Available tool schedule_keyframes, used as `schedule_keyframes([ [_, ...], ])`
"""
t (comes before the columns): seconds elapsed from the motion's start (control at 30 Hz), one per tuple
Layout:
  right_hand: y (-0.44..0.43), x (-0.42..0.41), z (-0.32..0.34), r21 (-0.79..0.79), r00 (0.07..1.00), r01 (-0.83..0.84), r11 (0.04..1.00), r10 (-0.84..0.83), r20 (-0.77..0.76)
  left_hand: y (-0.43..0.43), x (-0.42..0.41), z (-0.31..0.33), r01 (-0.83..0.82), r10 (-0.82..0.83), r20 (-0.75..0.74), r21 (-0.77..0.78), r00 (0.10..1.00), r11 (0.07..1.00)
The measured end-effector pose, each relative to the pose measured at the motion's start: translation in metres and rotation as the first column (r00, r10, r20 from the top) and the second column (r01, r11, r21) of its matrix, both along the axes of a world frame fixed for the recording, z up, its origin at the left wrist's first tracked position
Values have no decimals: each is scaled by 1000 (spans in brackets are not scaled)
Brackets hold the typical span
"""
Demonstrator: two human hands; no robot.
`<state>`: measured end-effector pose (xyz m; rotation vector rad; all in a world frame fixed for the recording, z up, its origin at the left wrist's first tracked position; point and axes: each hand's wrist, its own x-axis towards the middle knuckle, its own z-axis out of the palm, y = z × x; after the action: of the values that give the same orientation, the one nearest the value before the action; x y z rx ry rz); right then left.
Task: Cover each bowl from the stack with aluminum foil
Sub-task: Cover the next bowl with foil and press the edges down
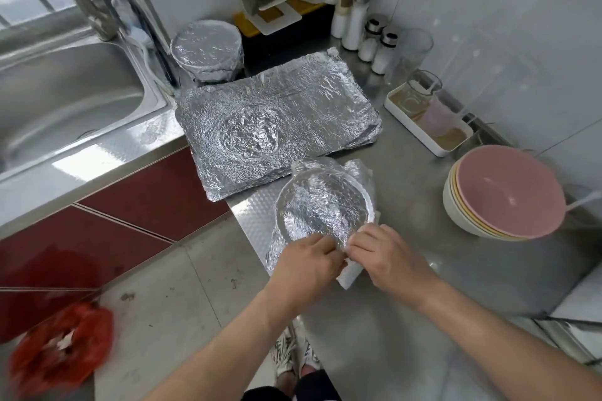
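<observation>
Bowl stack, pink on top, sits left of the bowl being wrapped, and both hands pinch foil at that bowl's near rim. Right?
No: the head view shows the bowl stack, pink on top, right of the bowl being wrapped, not left. The left hand and right hand do pinch foil at its near rim.

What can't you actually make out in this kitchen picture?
All from the head view:
- The near round bowl: its contents lie hidden under crinkled aluminium foil.
- The left hand and right hand: fingertips buried in that foil's near edge.
- The stack of pastel bowls: count unclear, since the pink top one covers the rest.
- The red plastic bag, lower left: motion-blurred.
- The glass shaker jars: labels too small.
</observation>
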<state>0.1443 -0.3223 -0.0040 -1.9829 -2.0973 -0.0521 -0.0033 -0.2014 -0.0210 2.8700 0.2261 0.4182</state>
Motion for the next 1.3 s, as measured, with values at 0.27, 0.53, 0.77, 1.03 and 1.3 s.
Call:
schedule_keyframes([
  [0.27,-8,26,-14,29,898,346,938,-322,-300,-36,35,11,-293,282,-97,-127,954,948],
  [0.53,3,21,-30,-485,-8,441,756,-537,-844,-32,67,16,-402,391,-95,-277,915,873],
  [0.77,6,14,-28,-505,-148,445,740,-495,-856,-1,54,20,-198,196,-31,-157,980,968],
  [1.03,5,3,-38,-465,68,468,751,-555,-829,-27,32,5,-176,171,-42,-231,984,957],
  [1.3,10,-8,-38,-576,-257,476,665,-520,-814,-31,36,-7,-193,200,4,-245,980,950],
])
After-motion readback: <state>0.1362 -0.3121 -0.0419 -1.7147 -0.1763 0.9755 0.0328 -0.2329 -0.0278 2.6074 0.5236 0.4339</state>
